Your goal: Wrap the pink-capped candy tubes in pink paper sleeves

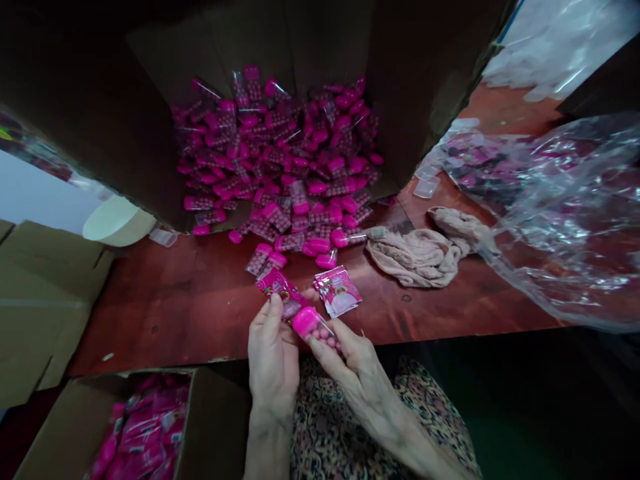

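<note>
Head view:

1. The left hand point(273, 363) has its fingers point(273, 313) pressed close on a shiny pink foil packet point(277, 287).
2. The right hand point(360, 380) has its fingers point(333, 337) in a narrow pinch on a clear plastic tube point(317, 331). The tube has a smooth pink cap and round pink candies inside.
3. More tubes lie in a slippery heap point(275, 160) inside a brown cardboard box point(100, 120) at 12 o'clock, spilling onto the red wood worktop point(175, 313).
4. A soft, wrinkled beige cloth point(420, 257) sits at 2 o'clock, and a crinkly clear plastic bag point(565, 213) at 3 o'clock.

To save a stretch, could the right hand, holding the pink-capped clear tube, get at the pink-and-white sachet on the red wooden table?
Probably yes: the sachet lies just beyond the right hand, nothing between, though the pink-capped tube occupies its fingers.
</note>
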`<state>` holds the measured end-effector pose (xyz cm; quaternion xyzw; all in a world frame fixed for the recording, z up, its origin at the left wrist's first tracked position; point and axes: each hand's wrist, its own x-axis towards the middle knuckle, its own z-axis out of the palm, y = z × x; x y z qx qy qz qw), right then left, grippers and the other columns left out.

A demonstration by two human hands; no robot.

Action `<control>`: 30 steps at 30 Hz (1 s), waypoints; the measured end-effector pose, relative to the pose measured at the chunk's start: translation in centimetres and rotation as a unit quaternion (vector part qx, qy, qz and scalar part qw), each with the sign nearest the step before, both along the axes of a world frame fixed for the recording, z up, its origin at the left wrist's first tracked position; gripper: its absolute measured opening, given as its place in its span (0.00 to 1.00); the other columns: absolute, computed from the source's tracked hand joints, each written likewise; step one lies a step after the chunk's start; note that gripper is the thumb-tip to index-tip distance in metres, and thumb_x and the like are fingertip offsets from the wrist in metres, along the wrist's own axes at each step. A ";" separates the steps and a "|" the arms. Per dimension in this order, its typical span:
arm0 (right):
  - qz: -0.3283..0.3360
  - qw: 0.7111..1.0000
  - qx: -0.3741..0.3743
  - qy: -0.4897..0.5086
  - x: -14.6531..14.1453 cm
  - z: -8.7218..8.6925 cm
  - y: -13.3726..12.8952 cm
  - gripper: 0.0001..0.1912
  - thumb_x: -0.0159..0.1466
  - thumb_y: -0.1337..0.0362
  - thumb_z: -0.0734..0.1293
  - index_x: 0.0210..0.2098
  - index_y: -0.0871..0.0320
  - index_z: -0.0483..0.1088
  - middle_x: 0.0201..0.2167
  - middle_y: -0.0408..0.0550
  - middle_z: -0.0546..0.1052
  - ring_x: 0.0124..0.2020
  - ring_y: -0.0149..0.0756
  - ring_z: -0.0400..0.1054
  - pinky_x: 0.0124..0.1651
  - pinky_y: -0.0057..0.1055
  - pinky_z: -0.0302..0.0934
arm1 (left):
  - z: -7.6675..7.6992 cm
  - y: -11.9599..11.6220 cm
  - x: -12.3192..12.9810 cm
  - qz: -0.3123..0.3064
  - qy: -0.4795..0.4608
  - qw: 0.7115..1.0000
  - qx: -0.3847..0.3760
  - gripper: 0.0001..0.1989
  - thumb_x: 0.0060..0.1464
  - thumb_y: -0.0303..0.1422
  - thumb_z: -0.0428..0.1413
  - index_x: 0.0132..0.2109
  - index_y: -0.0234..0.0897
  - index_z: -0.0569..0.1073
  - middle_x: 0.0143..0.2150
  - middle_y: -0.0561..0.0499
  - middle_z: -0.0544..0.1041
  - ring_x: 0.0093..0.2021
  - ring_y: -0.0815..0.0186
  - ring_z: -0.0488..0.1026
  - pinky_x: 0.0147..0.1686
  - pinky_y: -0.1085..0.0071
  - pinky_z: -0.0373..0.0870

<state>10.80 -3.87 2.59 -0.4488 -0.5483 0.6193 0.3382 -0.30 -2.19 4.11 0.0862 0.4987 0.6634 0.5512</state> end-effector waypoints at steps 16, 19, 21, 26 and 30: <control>-0.088 0.821 0.172 -0.537 4.5 -2.4 7.9 0.21 0.67 0.54 0.54 0.44 0.64 0.69 0.20 0.56 0.73 0.20 0.42 0.67 0.23 0.31 0.51 | -1.8 1.7 -2.0 0.027 0.003 0.999 -0.028 0.05 0.47 0.29 0.61 0.33 0.32 0.75 0.30 0.46 0.81 0.34 0.62 0.78 0.36 0.68 0.73; -0.078 0.783 0.194 -0.586 4.3 -1.7 8.0 0.25 0.67 0.52 0.54 0.50 0.67 0.65 0.23 0.58 0.74 0.24 0.46 0.70 0.23 0.32 0.54 | -1.7 1.7 -1.8 0.047 -0.006 0.999 -0.025 0.04 0.46 0.28 0.62 0.32 0.32 0.76 0.30 0.48 0.80 0.32 0.67 0.77 0.34 0.71 0.72; -0.098 0.779 0.201 -0.586 4.5 -1.3 7.8 0.23 0.67 0.54 0.56 0.54 0.65 0.63 0.29 0.60 0.76 0.29 0.47 0.72 0.25 0.33 0.57 | -1.7 1.6 -1.7 0.061 -0.018 0.998 -0.017 0.04 0.44 0.27 0.63 0.30 0.33 0.76 0.28 0.51 0.79 0.29 0.70 0.75 0.31 0.74 0.71; -0.188 0.823 0.239 -0.479 4.6 -0.1 6.8 0.18 0.67 0.59 0.58 0.53 0.57 0.67 0.44 0.60 0.72 0.37 0.45 0.71 0.32 0.36 0.63 | -1.5 1.5 -1.3 0.066 -0.048 0.996 -0.035 0.05 0.40 0.27 0.66 0.26 0.35 0.76 0.24 0.55 0.77 0.26 0.74 0.72 0.29 0.77 0.69; -0.165 0.934 0.248 -0.195 2.6 0.4 5.7 0.13 0.64 0.60 0.63 0.45 0.58 0.72 0.37 0.50 0.73 0.32 0.35 0.70 0.33 0.30 0.65 | -1.0 1.3 -0.2 0.027 -0.046 0.998 -0.041 0.07 0.36 0.28 0.68 0.25 0.34 0.77 0.24 0.54 0.78 0.26 0.74 0.72 0.30 0.78 0.69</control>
